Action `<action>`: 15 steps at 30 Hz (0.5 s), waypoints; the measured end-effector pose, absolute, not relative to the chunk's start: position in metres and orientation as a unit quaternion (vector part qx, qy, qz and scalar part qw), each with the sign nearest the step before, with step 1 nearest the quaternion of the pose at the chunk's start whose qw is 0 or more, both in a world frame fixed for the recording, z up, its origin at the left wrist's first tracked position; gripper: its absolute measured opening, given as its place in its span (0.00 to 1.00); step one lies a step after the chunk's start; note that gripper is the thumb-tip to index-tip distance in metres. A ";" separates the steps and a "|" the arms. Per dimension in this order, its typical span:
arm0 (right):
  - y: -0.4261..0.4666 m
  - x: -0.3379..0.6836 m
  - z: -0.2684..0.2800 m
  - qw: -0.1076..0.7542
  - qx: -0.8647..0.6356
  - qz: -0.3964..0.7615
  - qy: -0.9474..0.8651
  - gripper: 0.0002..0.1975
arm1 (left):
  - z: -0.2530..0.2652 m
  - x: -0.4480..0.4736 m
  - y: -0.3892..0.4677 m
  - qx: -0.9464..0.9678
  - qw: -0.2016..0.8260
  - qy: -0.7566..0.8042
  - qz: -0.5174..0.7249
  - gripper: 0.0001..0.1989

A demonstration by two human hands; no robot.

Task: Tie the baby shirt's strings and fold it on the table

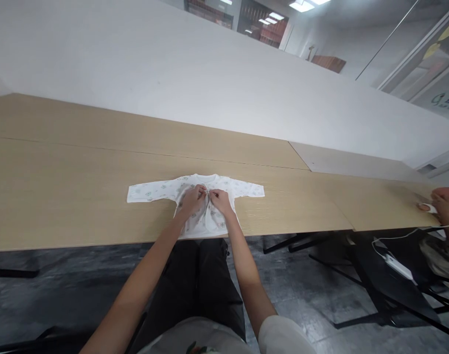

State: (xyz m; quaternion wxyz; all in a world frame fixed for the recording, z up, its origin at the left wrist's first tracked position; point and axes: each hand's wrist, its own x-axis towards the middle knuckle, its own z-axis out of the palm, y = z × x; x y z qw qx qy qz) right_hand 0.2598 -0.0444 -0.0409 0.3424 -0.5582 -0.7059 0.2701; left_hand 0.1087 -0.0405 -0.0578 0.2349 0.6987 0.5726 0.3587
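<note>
A small white long-sleeved baby shirt (213,221) with a scattered grey print lies on the table, collar away from me and both sleeves spread sideways. Its front opening runs down the middle, and the edges part somewhat lower down. My left hand (192,199) pinches the left edge of that opening just below the collar. Close beside it, my right hand (220,199) has its fingertips closed on the other edge. The fingers hide any fastener between them.
The light wood table (80,196) runs along a white wall (154,83). At far right, another person's hand (445,211) is near the table end. Below it stands a black chair (386,295) with a white power strip (399,268) and cable.
</note>
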 end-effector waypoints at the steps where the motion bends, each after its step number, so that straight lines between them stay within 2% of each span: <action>1: -0.045 0.260 -0.040 0.345 -0.558 0.274 -0.703 0.15 | -0.058 0.109 -0.041 0.699 0.233 0.571 0.361 0.09; 6: -0.046 0.259 -0.037 0.353 -0.565 0.275 -0.693 0.14 | -0.056 0.109 -0.042 0.703 0.233 0.561 0.369 0.09; 15: -0.040 0.258 -0.046 0.373 -0.558 0.304 -0.676 0.04 | -0.052 0.108 -0.043 0.708 0.241 0.553 0.368 0.07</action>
